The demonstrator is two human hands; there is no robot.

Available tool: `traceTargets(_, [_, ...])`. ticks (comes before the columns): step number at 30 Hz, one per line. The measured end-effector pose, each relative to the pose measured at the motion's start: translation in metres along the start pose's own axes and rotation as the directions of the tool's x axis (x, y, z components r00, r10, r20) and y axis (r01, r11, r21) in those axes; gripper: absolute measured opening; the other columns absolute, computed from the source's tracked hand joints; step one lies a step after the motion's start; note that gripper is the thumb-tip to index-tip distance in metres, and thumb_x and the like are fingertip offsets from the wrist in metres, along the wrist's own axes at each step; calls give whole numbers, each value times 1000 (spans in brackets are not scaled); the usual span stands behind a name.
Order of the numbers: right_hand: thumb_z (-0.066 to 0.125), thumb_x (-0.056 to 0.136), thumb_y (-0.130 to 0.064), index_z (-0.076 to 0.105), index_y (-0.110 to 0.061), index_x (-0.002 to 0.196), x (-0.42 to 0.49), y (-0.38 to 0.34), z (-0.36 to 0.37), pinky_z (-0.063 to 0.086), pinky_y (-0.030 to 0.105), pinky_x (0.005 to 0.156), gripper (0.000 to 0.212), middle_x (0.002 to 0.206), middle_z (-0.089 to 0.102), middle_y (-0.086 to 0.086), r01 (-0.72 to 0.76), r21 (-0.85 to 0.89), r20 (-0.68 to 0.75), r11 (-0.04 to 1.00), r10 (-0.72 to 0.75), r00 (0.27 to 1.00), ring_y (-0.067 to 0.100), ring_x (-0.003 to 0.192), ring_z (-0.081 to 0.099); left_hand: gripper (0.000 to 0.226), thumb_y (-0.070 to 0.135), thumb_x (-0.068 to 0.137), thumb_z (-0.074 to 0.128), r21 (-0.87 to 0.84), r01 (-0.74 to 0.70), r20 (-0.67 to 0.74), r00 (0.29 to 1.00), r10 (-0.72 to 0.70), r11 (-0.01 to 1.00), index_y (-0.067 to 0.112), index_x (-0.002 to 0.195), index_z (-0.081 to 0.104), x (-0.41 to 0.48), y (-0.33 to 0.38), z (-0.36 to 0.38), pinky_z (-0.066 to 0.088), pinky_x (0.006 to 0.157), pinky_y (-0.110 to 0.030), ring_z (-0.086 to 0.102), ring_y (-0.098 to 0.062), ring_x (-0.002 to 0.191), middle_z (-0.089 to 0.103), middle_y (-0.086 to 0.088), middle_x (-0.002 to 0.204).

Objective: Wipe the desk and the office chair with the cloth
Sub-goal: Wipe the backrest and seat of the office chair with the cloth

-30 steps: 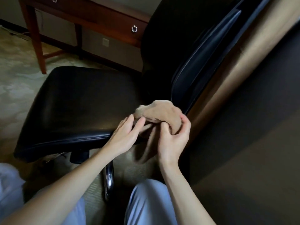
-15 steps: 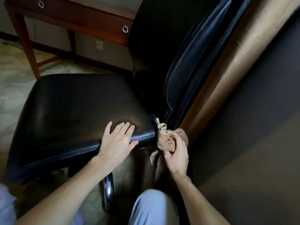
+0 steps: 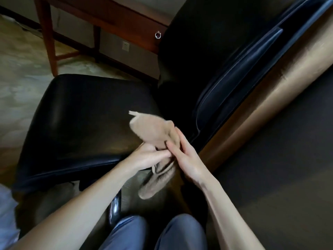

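A tan cloth hangs between both my hands over the near right corner of the black leather office chair seat. My right hand pinches the cloth with thumb and fingers. My left hand meets it from the left and grips the cloth's middle; its fingertips are hidden. One end of the cloth sticks up over the seat, the other end dangles blurred below my hands. The chair's backrest rises at the right. The wooden desk stands beyond the chair.
A chrome chair base leg shows under the seat by my knees. A brown and dark wall panel runs close along the chair's right side. Patterned carpet lies to the left. Desk legs stand at the far left.
My left hand left the seat edge and came right to the cloth. The cloth rose from beside the seat corner and now spreads above it.
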State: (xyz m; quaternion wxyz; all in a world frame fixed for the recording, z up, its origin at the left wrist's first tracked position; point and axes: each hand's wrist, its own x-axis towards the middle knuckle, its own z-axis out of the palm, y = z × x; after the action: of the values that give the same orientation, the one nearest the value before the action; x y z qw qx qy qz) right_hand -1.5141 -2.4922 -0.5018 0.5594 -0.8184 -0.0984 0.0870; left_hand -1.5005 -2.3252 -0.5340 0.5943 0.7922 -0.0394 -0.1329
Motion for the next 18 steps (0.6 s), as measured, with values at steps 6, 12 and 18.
traceTargets(6, [66, 93, -41, 68, -23, 106, -5, 57, -44, 49, 13, 84, 22, 92, 71, -12, -93, -63, -815, 994, 2, 579, 7, 97, 69, 45, 52, 79, 61, -202, 119, -137, 979, -148, 972, 21, 110, 73, 27, 17, 54, 59, 94, -45, 72, -23, 99, 77, -1, 101])
traceTargets(12, [62, 96, -61, 61, -49, 95, 44, 51, -65, 42, 24, 75, 12, 83, 62, -29, -195, -166, -670, 967, 35, 742, -8, 76, 56, 45, 43, 103, 50, -380, 140, -254, 934, -249, 914, 21, 139, 62, 66, 48, 110, 41, 115, -41, 55, -25, 133, 62, -1, 143])
traceTargets(18, [50, 94, -68, 61, -29, 101, 69, 58, -100, 50, 37, 71, 41, 76, 69, -8, -176, -454, -577, 873, -138, 805, 10, 74, 66, 35, 32, 104, 46, -461, 202, -305, 878, -368, 864, 19, 134, 59, 126, 64, 84, 47, 105, -37, 60, -29, 124, 59, -7, 139])
